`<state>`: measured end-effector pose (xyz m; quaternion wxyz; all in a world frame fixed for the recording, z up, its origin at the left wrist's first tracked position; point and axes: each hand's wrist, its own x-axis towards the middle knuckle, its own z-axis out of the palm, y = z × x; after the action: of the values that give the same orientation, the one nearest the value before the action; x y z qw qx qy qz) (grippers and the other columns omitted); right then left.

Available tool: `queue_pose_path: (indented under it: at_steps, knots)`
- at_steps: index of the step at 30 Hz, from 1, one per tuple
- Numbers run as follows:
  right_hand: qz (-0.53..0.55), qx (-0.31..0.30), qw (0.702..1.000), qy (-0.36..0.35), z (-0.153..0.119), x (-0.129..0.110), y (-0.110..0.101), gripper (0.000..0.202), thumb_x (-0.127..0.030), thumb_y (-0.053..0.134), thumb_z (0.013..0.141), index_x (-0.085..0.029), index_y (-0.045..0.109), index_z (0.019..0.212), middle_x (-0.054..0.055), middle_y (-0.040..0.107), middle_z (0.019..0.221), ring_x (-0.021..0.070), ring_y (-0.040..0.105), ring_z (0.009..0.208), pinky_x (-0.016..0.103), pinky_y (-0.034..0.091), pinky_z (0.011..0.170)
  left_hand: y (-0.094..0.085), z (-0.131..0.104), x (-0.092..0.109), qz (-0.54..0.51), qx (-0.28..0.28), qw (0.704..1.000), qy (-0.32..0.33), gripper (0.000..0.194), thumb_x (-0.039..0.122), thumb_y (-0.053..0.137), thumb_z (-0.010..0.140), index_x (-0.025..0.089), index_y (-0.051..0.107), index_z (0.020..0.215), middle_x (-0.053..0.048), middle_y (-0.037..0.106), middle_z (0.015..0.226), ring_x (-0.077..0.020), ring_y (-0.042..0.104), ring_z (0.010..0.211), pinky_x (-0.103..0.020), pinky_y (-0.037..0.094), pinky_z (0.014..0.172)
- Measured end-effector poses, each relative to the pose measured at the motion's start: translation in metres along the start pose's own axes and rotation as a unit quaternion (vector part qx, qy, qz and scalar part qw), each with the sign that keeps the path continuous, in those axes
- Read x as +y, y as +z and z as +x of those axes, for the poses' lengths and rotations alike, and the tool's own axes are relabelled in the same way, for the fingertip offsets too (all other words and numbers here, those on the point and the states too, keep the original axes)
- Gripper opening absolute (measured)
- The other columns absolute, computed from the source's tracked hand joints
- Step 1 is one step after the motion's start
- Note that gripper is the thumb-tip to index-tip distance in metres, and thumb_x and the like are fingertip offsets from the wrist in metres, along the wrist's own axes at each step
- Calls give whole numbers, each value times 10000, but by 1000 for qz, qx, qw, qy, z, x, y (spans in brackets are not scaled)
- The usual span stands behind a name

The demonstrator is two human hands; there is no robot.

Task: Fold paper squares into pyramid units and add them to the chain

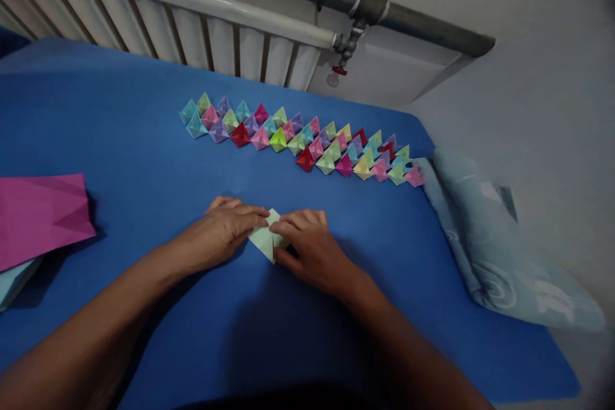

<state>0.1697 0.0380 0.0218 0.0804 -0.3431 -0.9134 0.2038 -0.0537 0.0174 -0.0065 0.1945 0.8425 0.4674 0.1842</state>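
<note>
A small pale green folded paper [266, 243] lies diamond-wise on the blue surface [158, 339], one corner pointing toward me. My left hand [229, 224] presses on its upper left part with the fingertips. From the other side my right hand [307, 243] holds the right part, its thumb and forefinger on the paper and the other fingers curled. The right corner is partly hidden under my right hand. Beyond both hands stand rows of small folded paper pieces [277, 139] in pink, red, green, blue, purple and yellow.
At the left edge lies a creased magenta sheet [43, 218] over light blue paper [16, 282]. A folded grey-blue cloth [485, 256] rests at the right by the wall. Behind the surface are a white radiator [187, 32] and a pipe with a red valve [339, 70].
</note>
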Motion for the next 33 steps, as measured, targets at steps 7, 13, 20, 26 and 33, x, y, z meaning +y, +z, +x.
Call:
queue_pose_path:
  at_steps: [7, 13, 20, 26, 33]
  knots:
    - [-23, 28, 999, 26, 1, -3, 11, 158, -229, 571, 924, -246, 674, 1043, 34, 664, 1059, 208, 509, 971, 372, 280, 832, -4, 0, 0, 3, -1, 1000, 8, 236, 223, 462, 951, 269, 692, 983, -21, 694, 1223, -193, 626, 1000, -389, 377, 877]
    - [-23, 60, 997, 38, 1, -1, 18, 138, -246, 552, 942, -259, 683, 983, 28, 665, 1051, 196, 513, 956, 362, 271, 801, -8, -2, 0, 5, -12, 1000, 3, 220, 211, 474, 930, 260, 687, 949, -11, 689, 1222, -194, 622, 996, -383, 392, 889]
    - [5, 69, 995, 67, 2, -2, 20, 151, -224, 540, 942, -268, 684, 960, 14, 667, 1011, 185, 518, 944, 359, 275, 810, -16, -2, 7, 10, -56, 998, -12, 195, 207, 585, 825, 251, 664, 998, -16, 645, 1305, -238, 595, 1069, -432, 388, 930]
    - [37, 76, 992, 98, 3, -5, 22, 112, -198, 573, 914, -247, 671, 936, 0, 670, 983, 178, 515, 932, 356, 270, 818, -14, 0, 8, 27, -49, 998, -3, 113, 266, 579, 885, 235, 664, 952, -19, 667, 1263, -223, 613, 1035, -404, 389, 897]
    - [51, 85, 988, 115, 5, -7, 23, 74, -239, 583, 911, -218, 651, 891, 11, 676, 971, 184, 524, 925, 351, 268, 814, -9, 0, 7, 59, -11, 998, 22, 170, 253, 515, 934, 225, 681, 917, -34, 713, 1177, -214, 655, 970, -390, 411, 849]
